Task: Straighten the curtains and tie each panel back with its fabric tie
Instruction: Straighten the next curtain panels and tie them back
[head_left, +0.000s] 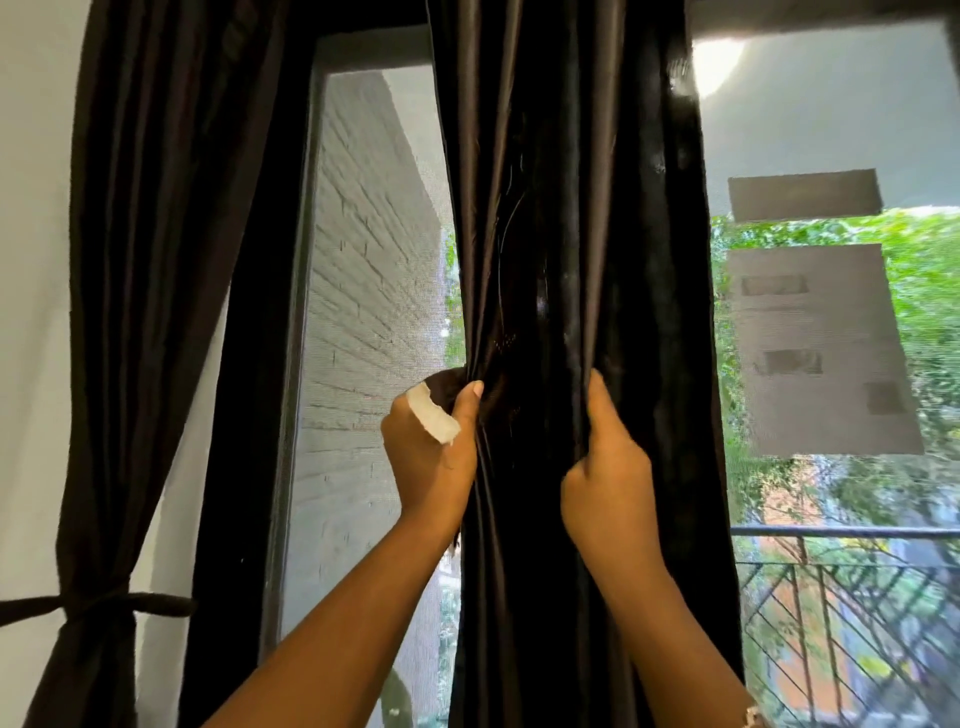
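Observation:
A dark brown satin curtain panel hangs down the middle of the window, gathered into folds. My left hand pinches its left edge, with a white bandage around the index finger. My right hand is closed around folds on the panel's right side at about the same height. A second dark panel hangs at the left against the wall, cinched low down by a dark fabric tie that runs off to the left.
A black window frame stands between the two panels. Mesh-screened glass shows a white brick wall outside. At the right, grey patches sit on the screen, with a metal balcony railing and trees beyond.

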